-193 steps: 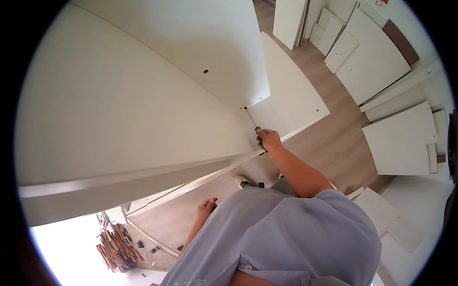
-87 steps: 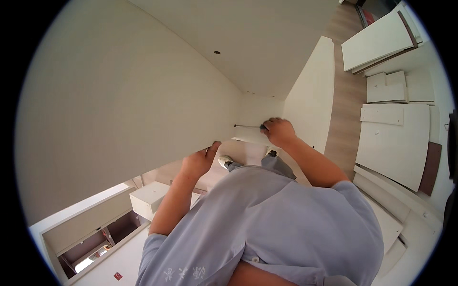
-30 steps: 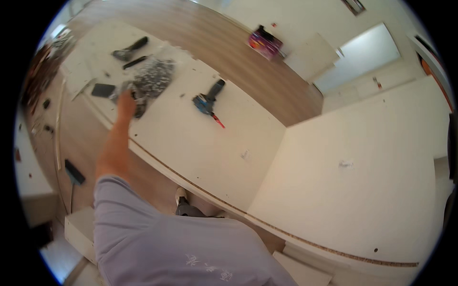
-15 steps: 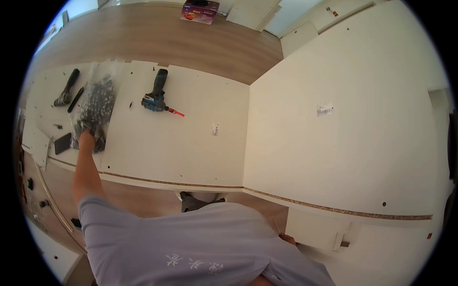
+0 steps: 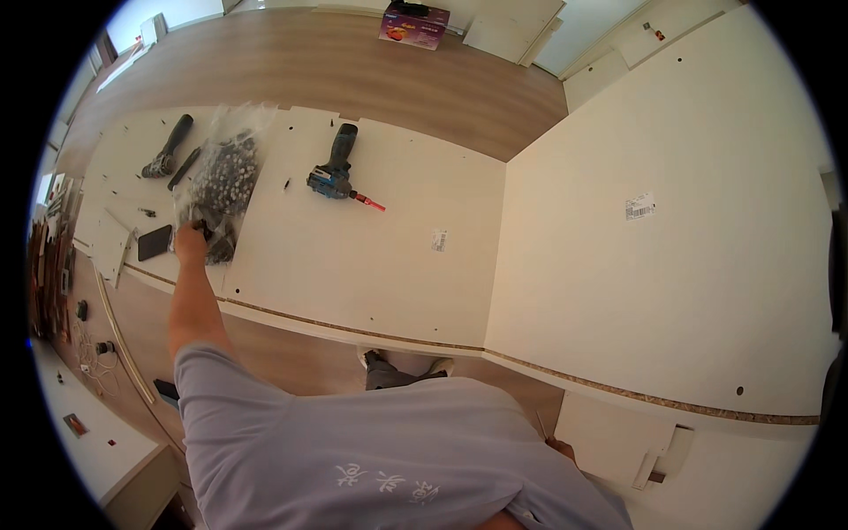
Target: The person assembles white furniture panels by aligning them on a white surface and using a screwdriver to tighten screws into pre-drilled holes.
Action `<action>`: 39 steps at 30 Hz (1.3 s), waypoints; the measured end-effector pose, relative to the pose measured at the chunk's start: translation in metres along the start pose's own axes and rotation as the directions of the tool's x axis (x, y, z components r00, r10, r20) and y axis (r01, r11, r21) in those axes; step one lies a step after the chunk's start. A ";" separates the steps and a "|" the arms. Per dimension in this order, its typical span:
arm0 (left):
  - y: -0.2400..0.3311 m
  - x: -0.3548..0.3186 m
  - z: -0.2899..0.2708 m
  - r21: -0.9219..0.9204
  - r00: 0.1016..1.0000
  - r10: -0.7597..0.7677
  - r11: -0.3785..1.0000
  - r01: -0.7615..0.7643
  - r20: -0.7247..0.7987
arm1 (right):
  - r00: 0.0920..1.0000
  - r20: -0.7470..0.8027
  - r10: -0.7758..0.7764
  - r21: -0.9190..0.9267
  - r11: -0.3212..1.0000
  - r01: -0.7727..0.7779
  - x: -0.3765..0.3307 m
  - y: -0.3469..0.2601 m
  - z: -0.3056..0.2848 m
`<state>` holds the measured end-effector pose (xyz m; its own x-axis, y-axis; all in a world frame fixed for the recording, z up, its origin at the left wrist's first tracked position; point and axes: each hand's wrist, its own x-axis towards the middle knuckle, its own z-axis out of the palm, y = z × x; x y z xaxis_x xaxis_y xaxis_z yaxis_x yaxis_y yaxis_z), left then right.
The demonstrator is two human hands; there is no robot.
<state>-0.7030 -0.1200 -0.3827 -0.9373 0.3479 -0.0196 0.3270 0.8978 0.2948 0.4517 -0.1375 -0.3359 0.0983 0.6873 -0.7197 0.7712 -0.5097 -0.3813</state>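
My left arm stretches over the white panel (image 5: 380, 265) to a clear plastic bag (image 5: 231, 172) of small dark and pale fittings. My left hand (image 5: 188, 242) is at the bag's near end, its fingers curled among dark pieces; what they grip is too small to name. Low by my right side, my right hand (image 5: 562, 450) shows only partly past my shirt. A thin, rod-like tool (image 5: 541, 424) sticks up from it. A blue-and-black cordless driver (image 5: 333, 177) with a red-tipped bit lies to the right of the bag.
Left of the bag lie a second cordless tool (image 5: 168, 150), a black pen-like tool (image 5: 185, 168) and a dark flat rectangle (image 5: 155, 243). An upright white panel (image 5: 654, 265) adjoins on the right. A purple box (image 5: 415, 26) stands on the wooden floor behind.
The view has shifted, so the whole scene sits further right. My left hand has drawn slightly back at the bag's near end. My right hand still holds the thin tool.
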 end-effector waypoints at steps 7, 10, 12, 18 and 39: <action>0.023 -0.046 0.000 -0.976 0.961 -0.185 -0.113 0.186 0.205 | 0.992 -0.097 0.078 -0.292 0.951 -0.103 0.001 -0.067 -0.025; 0.039 -0.107 -0.001 -0.855 0.954 0.056 -0.432 0.289 0.294 | 0.998 -0.069 -0.002 -0.316 0.949 -0.020 0.023 -0.076 -0.047; 0.072 -0.167 -0.009 -0.773 0.893 0.212 -0.448 0.450 0.397 | 0.998 -0.046 -0.050 -0.315 0.948 0.033 0.040 -0.069 -0.062; 0.176 -0.361 -0.040 -0.721 0.843 0.359 -0.445 0.531 0.400 | 0.975 0.083 -0.205 -0.327 0.919 0.221 0.129 -0.050 -0.129; 0.277 -0.854 0.065 -0.407 0.311 0.389 0.194 0.893 0.867 | 0.798 0.306 -0.519 -0.332 0.728 0.600 0.153 0.024 -0.241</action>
<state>0.1958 -0.1512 -0.3459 -0.0599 0.6913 -0.7201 -0.8223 0.3749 0.4282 0.6374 0.0800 -0.3149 -0.5139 0.6549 -0.5540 0.8290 0.2131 -0.5170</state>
